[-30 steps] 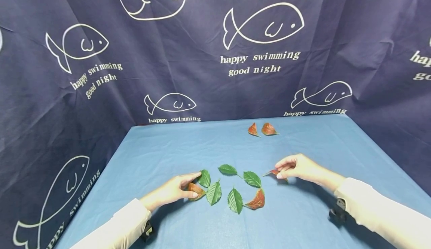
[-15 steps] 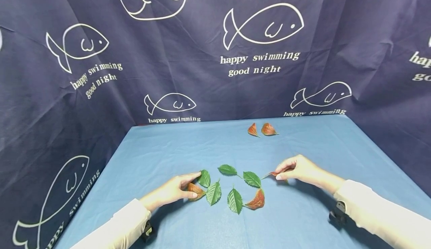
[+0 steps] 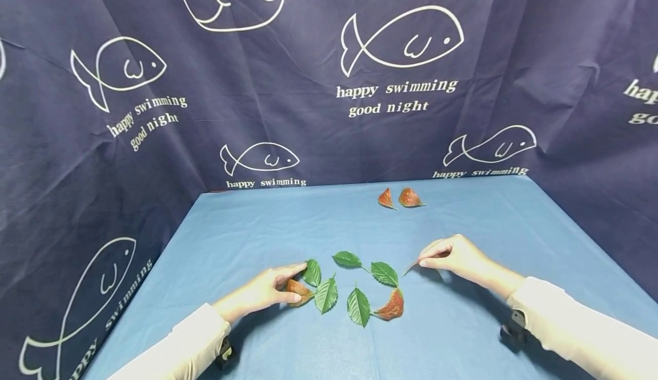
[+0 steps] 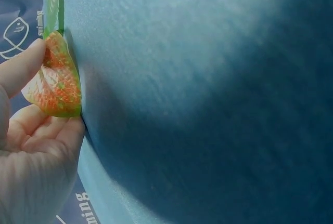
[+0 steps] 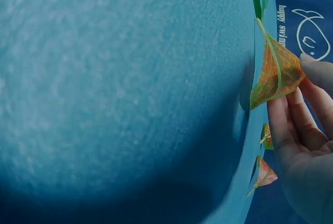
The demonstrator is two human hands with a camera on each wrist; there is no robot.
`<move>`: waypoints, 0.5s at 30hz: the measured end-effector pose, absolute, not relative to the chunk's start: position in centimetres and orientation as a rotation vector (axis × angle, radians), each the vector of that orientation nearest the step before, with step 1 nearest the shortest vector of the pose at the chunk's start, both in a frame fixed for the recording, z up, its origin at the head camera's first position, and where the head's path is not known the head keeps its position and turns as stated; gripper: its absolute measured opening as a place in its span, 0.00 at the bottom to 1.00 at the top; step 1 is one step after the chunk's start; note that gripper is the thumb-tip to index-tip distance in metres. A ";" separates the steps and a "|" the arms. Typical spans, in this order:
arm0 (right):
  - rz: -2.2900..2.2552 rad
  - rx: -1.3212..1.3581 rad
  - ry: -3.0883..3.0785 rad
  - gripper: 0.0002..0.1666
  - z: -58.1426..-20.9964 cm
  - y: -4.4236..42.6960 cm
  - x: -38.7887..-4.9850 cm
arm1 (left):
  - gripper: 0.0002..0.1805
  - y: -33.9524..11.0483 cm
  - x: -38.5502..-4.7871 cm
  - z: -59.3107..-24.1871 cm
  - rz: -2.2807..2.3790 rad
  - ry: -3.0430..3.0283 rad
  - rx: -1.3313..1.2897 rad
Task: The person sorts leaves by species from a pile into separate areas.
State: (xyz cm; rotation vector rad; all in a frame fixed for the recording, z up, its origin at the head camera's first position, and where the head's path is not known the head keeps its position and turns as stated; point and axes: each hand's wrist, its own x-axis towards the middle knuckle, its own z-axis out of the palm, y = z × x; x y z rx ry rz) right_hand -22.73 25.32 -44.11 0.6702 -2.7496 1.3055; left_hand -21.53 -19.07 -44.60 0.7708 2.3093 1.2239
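Several green leaves point(image 3: 327, 295) and a red leaf point(image 3: 392, 304) lie in a rough ring on the blue cloth. At the ring's left, my left hand point(image 3: 261, 292) has its thumb on an orange-red leaf point(image 3: 300, 292), fingers around its far side; the left wrist view shows thumb and fingers about that leaf point(image 4: 56, 81). Right of the ring, my right hand point(image 3: 457, 257) pinches another leaf between thumb and fingers, its stem pointing to the ring. In the right wrist view this leaf point(image 5: 277, 73) is orange and green, held by its edge.
Two red leaves, one narrow point(image 3: 386, 198) and one broader point(image 3: 410, 198), lie near the back edge of the blue cloth point(image 3: 267, 220). Behind and at both sides hangs a dark blue curtain point(image 3: 319, 128) with white fish drawings and lettering.
The leaf in my right hand has turned, its stem now pointing more toward me and its face seen nearly edge-on. My left hand and the lying leaves have not visibly moved.
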 end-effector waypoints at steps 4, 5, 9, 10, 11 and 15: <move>1.325 0.645 -2.703 0.04 -44.0 25.2 -22.8 | 0.39 -19.1 -21.5 -44.6 1.218 2.312 0.771; 1.342 0.645 -2.691 0.04 -44.0 25.2 -22.8 | 0.39 -19.1 -21.5 -44.6 1.215 2.313 0.769; 1.404 0.627 -2.657 0.04 -43.8 25.2 -22.9 | 0.40 -19.1 -21.5 -44.4 1.212 2.314 0.760; 1.415 0.618 -2.658 0.05 -43.7 25.2 -23.0 | 0.40 -19.1 -21.5 -44.4 1.213 2.313 0.758; 1.426 0.601 -2.662 0.05 -43.6 25.1 -23.1 | 0.40 -19.1 -21.5 -44.3 1.214 2.310 0.756; 1.453 0.531 -2.699 0.07 -43.5 25.0 -23.5 | 0.40 -19.1 -21.5 -44.3 1.213 2.306 0.747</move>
